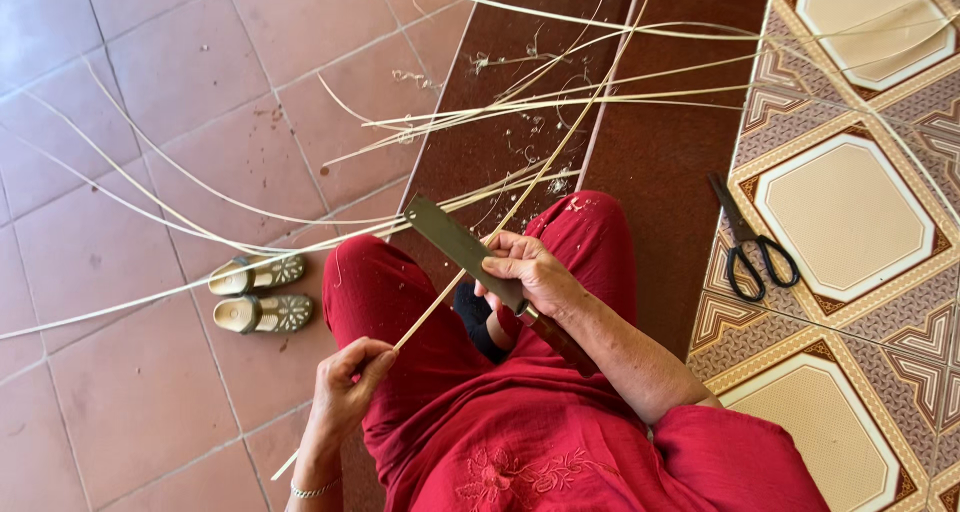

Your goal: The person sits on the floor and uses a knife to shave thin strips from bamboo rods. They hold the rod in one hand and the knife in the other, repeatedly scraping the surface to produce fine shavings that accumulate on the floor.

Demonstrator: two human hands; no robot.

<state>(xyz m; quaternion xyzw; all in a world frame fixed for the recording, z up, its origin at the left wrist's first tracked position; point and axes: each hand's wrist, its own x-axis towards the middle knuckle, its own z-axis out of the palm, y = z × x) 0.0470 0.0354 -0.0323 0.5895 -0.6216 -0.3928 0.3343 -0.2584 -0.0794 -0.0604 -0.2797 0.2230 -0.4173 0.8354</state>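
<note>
My right hand (530, 275) grips a broad flat knife (455, 240) with a dark wooden handle, its blade slanting up to the left over my red-clothed lap. My left hand (345, 387) pinches a long pale cane strip (520, 197) that runs diagonally up to the right, passing under the blade by my right fingers. Both hands are close together above my knees.
Several loose cane strips (560, 102) and shavings lie across the dark brown step (650, 152) and red floor tiles. Black scissors (750, 242) rest on the patterned tiles at right. A pair of sandals (262, 294) sits on the floor at left.
</note>
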